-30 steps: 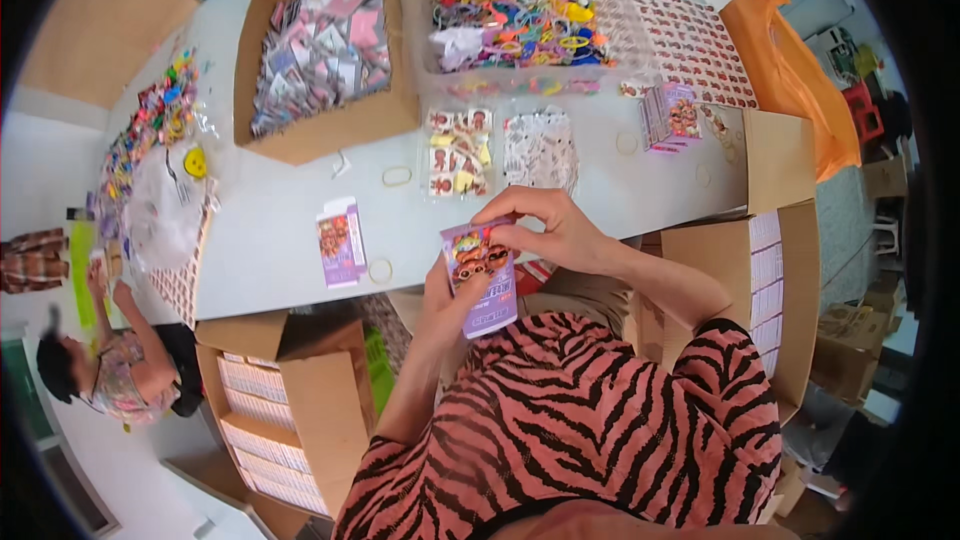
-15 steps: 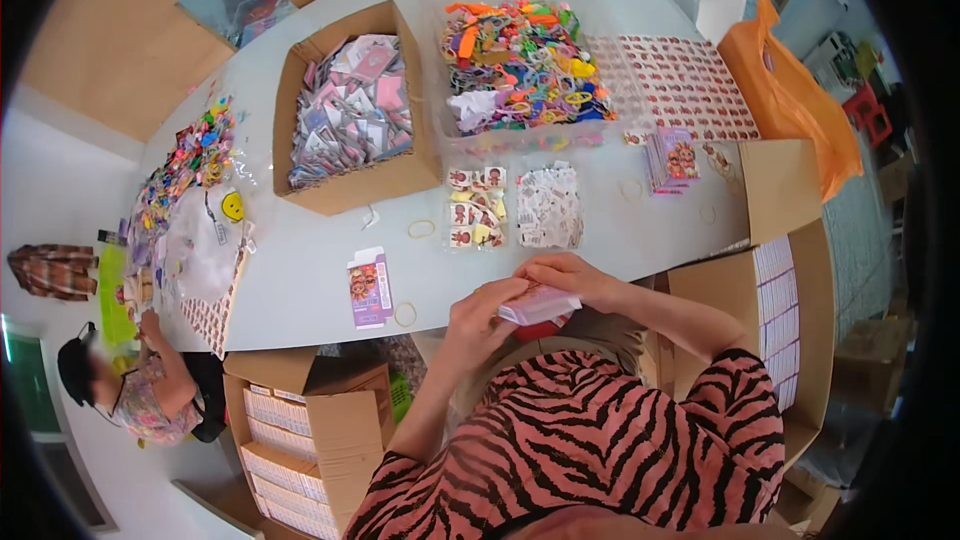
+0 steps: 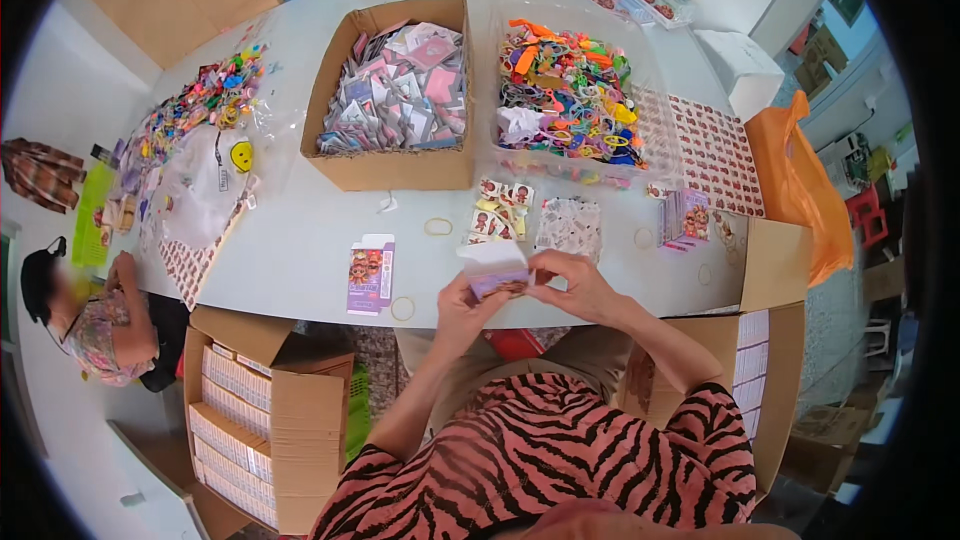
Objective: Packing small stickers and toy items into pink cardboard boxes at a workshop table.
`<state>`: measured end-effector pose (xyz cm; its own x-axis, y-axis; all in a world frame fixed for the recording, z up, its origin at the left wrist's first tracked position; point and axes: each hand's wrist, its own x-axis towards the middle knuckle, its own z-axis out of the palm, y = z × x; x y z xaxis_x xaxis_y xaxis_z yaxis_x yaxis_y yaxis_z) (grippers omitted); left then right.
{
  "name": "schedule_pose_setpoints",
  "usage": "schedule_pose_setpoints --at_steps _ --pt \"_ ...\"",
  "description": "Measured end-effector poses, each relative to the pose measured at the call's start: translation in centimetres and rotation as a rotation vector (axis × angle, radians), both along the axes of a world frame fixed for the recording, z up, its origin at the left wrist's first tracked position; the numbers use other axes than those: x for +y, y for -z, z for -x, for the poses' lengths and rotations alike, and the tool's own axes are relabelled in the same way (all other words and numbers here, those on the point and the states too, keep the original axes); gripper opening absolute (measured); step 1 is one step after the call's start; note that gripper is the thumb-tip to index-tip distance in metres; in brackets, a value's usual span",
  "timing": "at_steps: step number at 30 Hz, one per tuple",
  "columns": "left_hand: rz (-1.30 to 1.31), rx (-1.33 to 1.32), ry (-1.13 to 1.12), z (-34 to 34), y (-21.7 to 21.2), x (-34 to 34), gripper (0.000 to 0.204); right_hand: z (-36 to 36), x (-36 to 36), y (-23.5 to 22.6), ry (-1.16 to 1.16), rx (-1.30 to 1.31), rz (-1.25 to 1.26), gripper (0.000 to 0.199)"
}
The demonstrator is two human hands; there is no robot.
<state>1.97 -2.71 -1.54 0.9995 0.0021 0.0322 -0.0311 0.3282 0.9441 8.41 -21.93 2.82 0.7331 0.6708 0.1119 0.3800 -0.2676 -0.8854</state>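
Note:
A small purple-and-white cardboard box [image 3: 497,272] is held up over the table's front edge, its white flap raised. My left hand [image 3: 466,312] grips its lower left side between thumb and fingers. My right hand [image 3: 578,288] pinches at its right side; the fingertips are partly hidden. On the table to the left lies a flattened purple box [image 3: 370,278] with a rubber band [image 3: 403,309] beside it. Just beyond my hands are a clear bag of printed stickers or cards [image 3: 497,212] and a clear bag of small white packets [image 3: 569,227].
A carton of small flat packets [image 3: 390,176] and a clear bin of colourful trinkets [image 3: 570,162] stand farther back. A stack of purple boxes [image 3: 686,217] is at right, near an orange bag [image 3: 790,190]. Open cartons [image 3: 310,420] flank me. Another person [image 3: 105,330] sits at left.
My hands have lifted the box from near my lap, out over the table edge. Its white flap now stands up toward the far side. The whole view has shifted.

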Motion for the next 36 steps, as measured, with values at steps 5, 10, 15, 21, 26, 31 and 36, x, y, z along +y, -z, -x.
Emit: schedule_pose_setpoints --at_steps 5,10,15,21,26,31,36 --pt "0.024 0.023 -0.370 -0.5 4.1 2.1 0.025 -4.1 0.9 -3.1 0.090 -0.036 -0.080 0.028" --pt "0.001 0.076 -0.464 -0.8 6.9 2.9 0.025 -11.4 3.2 -5.1 0.219 -0.319 -0.029 0.027" --pt "0.060 0.097 -0.487 -0.3 6.4 3.9 0.027 -17.3 5.6 -6.8 0.255 -0.464 0.016 0.024" --pt "0.020 0.160 -0.496 0.8 7.5 5.8 0.027 -24.4 -0.2 -1.5 0.277 -0.489 0.212 0.019" --pt "0.021 0.154 -0.490 0.0 7.2 5.6 0.026 -24.7 -4.3 1.1 0.041 -0.356 0.557 0.017" --pt "-0.053 0.160 -0.437 0.3 6.9 5.7 0.025 -24.3 -4.1 2.7 -0.049 -0.409 0.632 0.024" --pt "-0.116 0.181 -0.376 0.3 7.8 5.9 0.033 -24.0 -4.3 3.9 0.049 -0.405 0.537 0.012"
